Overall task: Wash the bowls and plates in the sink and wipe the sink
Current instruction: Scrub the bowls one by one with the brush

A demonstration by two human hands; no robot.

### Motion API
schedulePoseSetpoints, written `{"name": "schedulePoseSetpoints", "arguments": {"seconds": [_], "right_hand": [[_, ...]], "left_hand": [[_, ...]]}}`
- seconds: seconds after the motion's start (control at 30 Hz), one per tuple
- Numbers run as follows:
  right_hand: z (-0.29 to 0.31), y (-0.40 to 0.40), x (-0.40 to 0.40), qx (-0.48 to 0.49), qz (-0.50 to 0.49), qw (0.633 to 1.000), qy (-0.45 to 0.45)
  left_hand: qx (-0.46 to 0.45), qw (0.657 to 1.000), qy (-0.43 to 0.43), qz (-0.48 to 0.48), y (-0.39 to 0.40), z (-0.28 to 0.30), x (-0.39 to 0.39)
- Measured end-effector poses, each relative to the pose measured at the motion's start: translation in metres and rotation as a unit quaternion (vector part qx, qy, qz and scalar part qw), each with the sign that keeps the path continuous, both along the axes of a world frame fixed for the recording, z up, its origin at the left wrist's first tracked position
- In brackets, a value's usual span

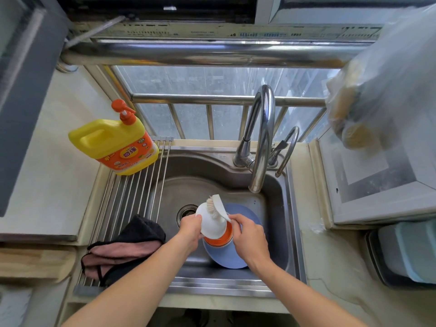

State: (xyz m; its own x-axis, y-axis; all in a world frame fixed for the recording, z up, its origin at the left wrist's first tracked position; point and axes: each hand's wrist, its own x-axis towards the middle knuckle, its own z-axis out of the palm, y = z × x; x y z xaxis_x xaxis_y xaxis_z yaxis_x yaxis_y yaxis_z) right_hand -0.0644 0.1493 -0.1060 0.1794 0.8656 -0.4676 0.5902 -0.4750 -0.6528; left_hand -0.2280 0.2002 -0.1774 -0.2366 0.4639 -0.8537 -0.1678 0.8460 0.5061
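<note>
Hands over steel sink (278,185): left hand (191,228) gripped white-and-orange bowl (215,228); right hand (247,239) pinched white dish brush (218,206) against it, above blue round plate (232,258) near sink's front-right corner.

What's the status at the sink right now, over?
Left hand grips white-and-orange bowl; right hand pinches brush against it. Blue plate waiting below in sink. Nothing in the way.

Head cam, looking down (close), sink (278,185)
</note>
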Motion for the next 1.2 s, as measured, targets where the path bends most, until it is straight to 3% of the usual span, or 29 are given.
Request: {"name": "schedulePoseSetpoints", "arguments": {"seconds": [0.13,0.53,0.63,0.77,0.87,1.2], "right_hand": [[-0.003,0.003,0.008,-0.018,-0.035,0.999,-0.030],[0.006,0.006,-0.003,0.023,-0.014,0.999,-0.019],[0.001,0.009,0.003,0.007,-0.054,0.998,-0.034],[0.008,0.010,-0.006,0.044,-0.009,0.999,0.008],[0.006,0.021,0.004,0.001,-0.037,0.999,-0.026],[0.012,0.037,0.015,0.045,0.107,0.992,-0.045]], "left_hand": [[-0.002,1.000,0.003,0.019,0.003,0.004,-0.003],[0.005,0.999,-0.003,0.033,0.013,0.007,0.005],[0.021,1.000,0.006,0.018,0.014,0.009,0.002],[0.032,0.999,0.007,-0.003,0.011,0.007,-0.002],[0.059,0.996,0.018,-0.068,0.006,0.009,-0.009],[0.097,0.985,0.016,-0.140,0.010,0.018,-0.031]]}}
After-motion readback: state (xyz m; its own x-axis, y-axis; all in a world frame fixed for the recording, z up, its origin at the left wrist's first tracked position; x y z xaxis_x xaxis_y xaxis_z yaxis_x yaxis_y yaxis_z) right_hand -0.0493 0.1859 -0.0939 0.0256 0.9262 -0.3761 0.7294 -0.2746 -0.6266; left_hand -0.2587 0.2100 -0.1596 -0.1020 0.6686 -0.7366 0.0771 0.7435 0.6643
